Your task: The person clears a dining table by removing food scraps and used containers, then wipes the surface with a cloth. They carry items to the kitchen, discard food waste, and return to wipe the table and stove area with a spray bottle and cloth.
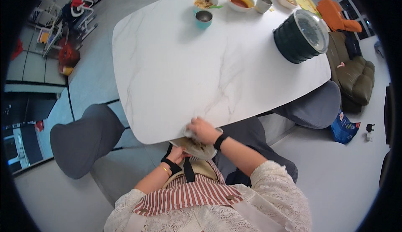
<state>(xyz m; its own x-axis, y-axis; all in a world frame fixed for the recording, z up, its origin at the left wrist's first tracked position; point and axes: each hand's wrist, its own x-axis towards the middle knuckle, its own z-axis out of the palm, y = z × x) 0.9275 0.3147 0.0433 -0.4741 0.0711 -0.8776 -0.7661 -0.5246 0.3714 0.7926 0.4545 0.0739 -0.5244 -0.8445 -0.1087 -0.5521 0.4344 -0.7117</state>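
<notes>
Just off the near edge of the white table [180,77] is a pale, shallow dish [202,151] with brownish scraps in it. My left hand [177,154] is closed on the dish's left side. Over the dish and the table's edge, my right hand [202,130] is closed, fingers pointing down and left. Something small and whitish shows by its fingertips, too blurred to name. Black bands are on both wrists, and part of the dish is hidden under the right hand.
Along the far side stand a teal cup [203,19], a bowl of food scraps [205,1], a bowl with red sauce [240,2], a metal cup [263,4] and another bowl [286,0]. A dark green lidded stack [299,37] stands at right. Grey chairs [86,142] flank the table.
</notes>
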